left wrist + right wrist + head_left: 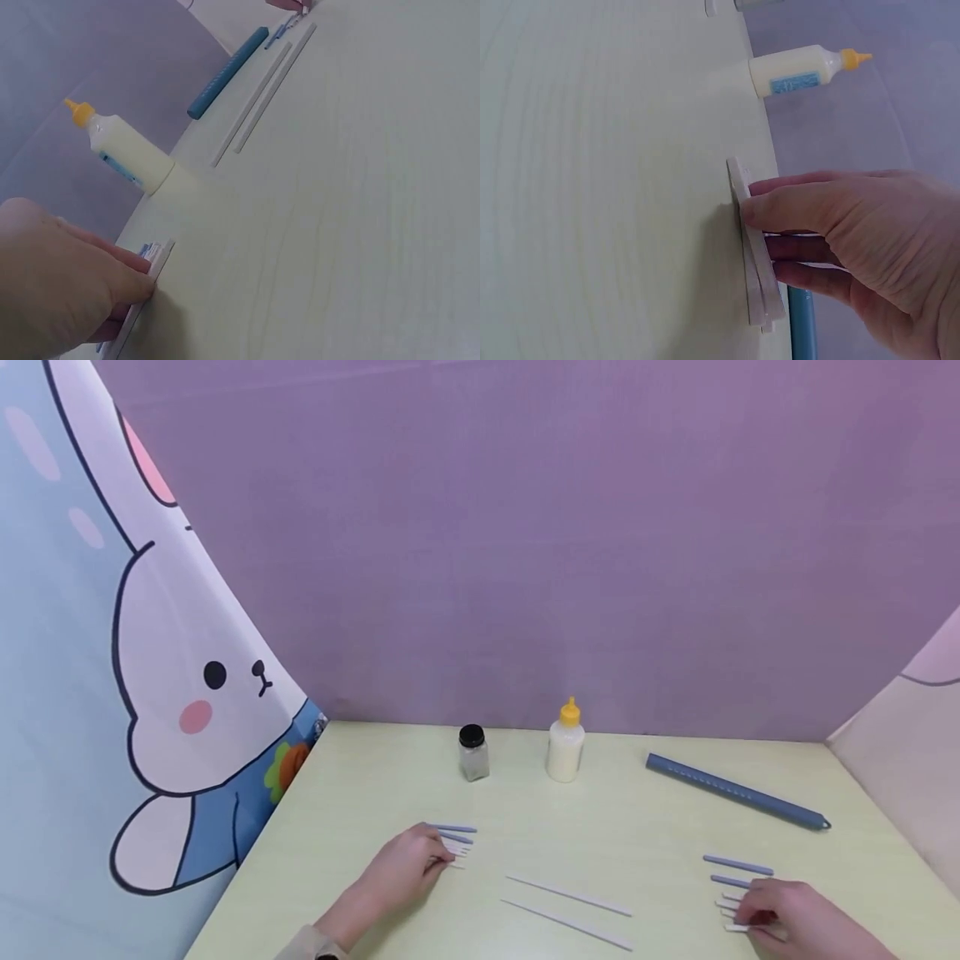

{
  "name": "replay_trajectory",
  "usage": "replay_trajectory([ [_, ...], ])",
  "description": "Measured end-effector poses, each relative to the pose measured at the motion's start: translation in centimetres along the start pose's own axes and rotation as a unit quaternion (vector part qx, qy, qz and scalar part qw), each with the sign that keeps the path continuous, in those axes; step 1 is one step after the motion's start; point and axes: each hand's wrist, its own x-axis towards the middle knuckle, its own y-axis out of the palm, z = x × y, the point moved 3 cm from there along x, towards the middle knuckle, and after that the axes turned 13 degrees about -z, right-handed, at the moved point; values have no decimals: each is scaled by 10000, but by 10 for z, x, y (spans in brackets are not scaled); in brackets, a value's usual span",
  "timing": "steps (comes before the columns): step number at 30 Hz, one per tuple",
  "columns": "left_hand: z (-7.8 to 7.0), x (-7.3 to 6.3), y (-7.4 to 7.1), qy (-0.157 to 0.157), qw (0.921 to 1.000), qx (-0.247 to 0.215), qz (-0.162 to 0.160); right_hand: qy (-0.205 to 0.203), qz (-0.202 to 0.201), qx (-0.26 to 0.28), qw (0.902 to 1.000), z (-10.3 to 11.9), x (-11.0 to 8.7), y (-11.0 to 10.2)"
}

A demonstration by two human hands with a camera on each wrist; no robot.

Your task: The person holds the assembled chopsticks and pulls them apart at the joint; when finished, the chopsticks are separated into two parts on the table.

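At the left of the table, my left hand (408, 864) pinches a thin white stick (163, 255) between thumb and fingers. Other white sticks and two blue-grey sticks (456, 828) lie beside it, partly hidden by the fingers. My right hand (802, 914) is at a similar group on the right. Its thumb presses a flat white stick (739, 176) from one side, with the fingers behind it. Another white stick lies against that one at a slight angle. Two blue-grey sticks (738, 865) lie just beyond this hand. Between the hands are two long white sticks (570, 896), roughly parallel.
Behind the sticks stand a small clear jar (474, 760) with a black lid and a white bottle (565, 753) with a yellow nozzle. A long dark blue bar (738, 792) lies slanted at the back right. A purple cloth backdrop (525, 568) rises behind the table.
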Motion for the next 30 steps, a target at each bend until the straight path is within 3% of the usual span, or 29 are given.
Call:
replay_trajectory([
  [4,-3,7,-3,76,9999,83,-38,-5,-159,-145,9998,7,5,2],
  [8,-14,17,-6,232,9996,-171,-28,-148,-600,-280,9977,21,18,6],
  [14,-45,34,8,328,9935,-985,471,-433,-924,-260,9944,55,62,26],
  [16,-56,39,15,393,9909,-1101,660,-513,-816,-116,9953,67,77,37],
  [22,-84,49,39,609,9887,-864,1061,-480,-433,280,9975,93,110,72],
  [30,-98,54,57,798,9921,-294,920,81,75,446,9989,105,124,101],
])
